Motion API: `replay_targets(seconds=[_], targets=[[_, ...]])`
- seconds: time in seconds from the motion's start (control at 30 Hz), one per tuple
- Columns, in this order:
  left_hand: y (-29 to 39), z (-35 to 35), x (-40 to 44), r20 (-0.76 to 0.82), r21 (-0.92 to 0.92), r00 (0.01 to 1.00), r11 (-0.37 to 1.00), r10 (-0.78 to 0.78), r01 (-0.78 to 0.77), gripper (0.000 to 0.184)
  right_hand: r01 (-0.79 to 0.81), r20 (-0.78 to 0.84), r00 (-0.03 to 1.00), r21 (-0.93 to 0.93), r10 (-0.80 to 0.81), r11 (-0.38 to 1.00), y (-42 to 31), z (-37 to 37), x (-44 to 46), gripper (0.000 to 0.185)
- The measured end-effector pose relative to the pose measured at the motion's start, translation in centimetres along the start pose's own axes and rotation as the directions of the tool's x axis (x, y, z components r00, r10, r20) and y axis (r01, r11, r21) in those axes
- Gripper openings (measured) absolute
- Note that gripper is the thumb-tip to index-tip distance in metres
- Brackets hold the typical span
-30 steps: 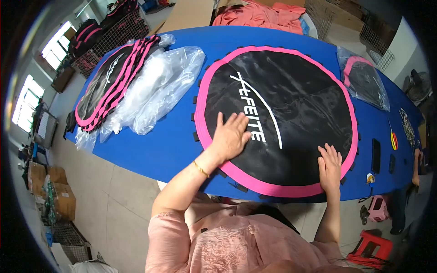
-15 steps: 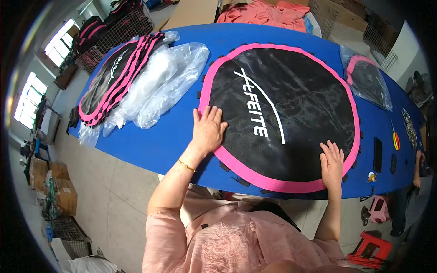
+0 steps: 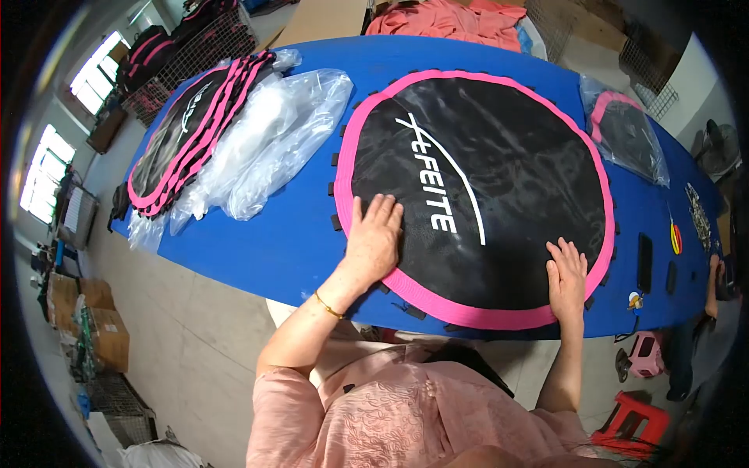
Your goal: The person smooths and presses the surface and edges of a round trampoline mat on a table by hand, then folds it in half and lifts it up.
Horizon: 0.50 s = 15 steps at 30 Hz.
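A round black trampoline mat with a pink border, dark tabs around its rim and white lettering lies flat on the blue table. My left hand rests flat on its near left edge, over the pink border and black fabric, fingers stretched out. On the near right part of the mat lies my right hand, fingers spread and pointing away from me. Neither hand grips anything. At the left is a stack of folded pink-and-black mats, beside crumpled clear plastic bags.
A bagged mat lies at the table's far right. Nearer are a black phone-like object, yellow-and-red handled snips and a pile of small metal pieces. Another person's hand shows at the right edge. A red stool stands below.
My left hand has slid right and a little toward me, further onto the mat's black fabric. My right hand stays about where it was. The view has shifted slightly.
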<state>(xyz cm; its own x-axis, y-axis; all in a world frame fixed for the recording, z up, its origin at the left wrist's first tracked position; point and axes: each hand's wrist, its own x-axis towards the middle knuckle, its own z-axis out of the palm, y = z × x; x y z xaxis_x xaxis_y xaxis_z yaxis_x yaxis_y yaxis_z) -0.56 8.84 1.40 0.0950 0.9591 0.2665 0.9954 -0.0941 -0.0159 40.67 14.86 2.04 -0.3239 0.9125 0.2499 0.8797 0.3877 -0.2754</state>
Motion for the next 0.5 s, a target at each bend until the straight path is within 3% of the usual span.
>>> replay_targets(seconds=[0.03,0.07,0.17,0.3,0.4,0.5], targets=[[-0.8,0.2,0.1,0.023,-0.043,0.998,0.998,-0.052,0.053,0.052,-0.007,0.003,1.0,0.002,0.007,1.0,0.0,0.0,0.0,0.039],[-1.9,0.6,0.3,-0.078,-0.077,0.996,0.996,-0.042,0.036,0.049,-0.008,0.005,1.0,0.004,0.008,1.0,0.1,0.0,0.1,0.04],[-3.6,0.2,0.9,-0.143,-0.084,0.986,0.994,-0.087,0.075,0.041,-0.007,-0.002,1.0,-0.017,0.007,1.0,0.1,0.2,0.1,0.038],[-3.7,0.0,1.1,-0.052,-0.09,0.983,0.981,-0.176,0.171,0.044,-0.005,0.004,1.0,-0.009,0.005,1.0,0.2,-0.1,0.2,0.038],[-4.4,1.2,1.3,-0.12,-0.008,0.985,0.993,-0.122,0.122,0.047,0.0,0.0,1.0,-0.007,0.0,1.0,0.2,0.1,0.1,0.038],[-5.4,1.6,2.5,-0.071,0.059,0.988,0.988,-0.138,0.143,0.049,0.001,0.0,1.0,-0.018,-0.001,1.0,0.2,0.3,0.1,0.038]])
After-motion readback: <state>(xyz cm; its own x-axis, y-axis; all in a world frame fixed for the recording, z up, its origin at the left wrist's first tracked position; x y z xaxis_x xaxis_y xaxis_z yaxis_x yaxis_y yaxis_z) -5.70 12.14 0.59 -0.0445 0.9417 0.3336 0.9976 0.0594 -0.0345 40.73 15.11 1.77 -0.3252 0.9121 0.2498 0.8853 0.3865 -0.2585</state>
